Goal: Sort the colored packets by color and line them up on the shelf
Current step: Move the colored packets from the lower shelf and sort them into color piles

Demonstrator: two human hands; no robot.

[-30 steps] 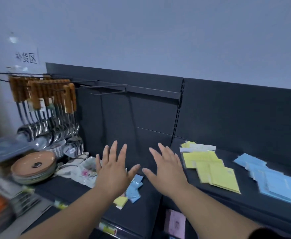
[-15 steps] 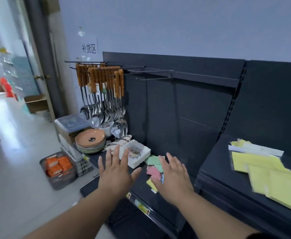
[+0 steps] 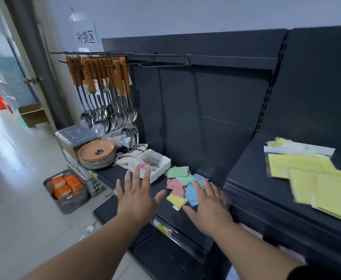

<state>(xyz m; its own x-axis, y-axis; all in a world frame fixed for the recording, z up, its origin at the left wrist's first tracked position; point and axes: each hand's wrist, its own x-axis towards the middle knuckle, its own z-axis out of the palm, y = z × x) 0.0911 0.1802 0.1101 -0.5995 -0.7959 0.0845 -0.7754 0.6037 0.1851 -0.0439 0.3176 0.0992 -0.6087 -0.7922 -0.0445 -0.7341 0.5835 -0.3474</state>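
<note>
Left hand point(image 3: 137, 199) and right hand point(image 3: 210, 205) are both released, fingers spread, holding nothing. The colored packets point(image 3: 180, 184) lie in a mixed pile on the lower shelf point(image 3: 113, 175), between the two hands; contact with the right fingertips point(image 3: 196, 183) cannot be determined

Two hands point(image 3: 138, 201), one packet pile point(image 3: 182, 184)

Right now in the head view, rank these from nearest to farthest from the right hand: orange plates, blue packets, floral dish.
1. blue packets, just left of the right hand.
2. floral dish, farther left and back.
3. orange plates, far left.
</note>
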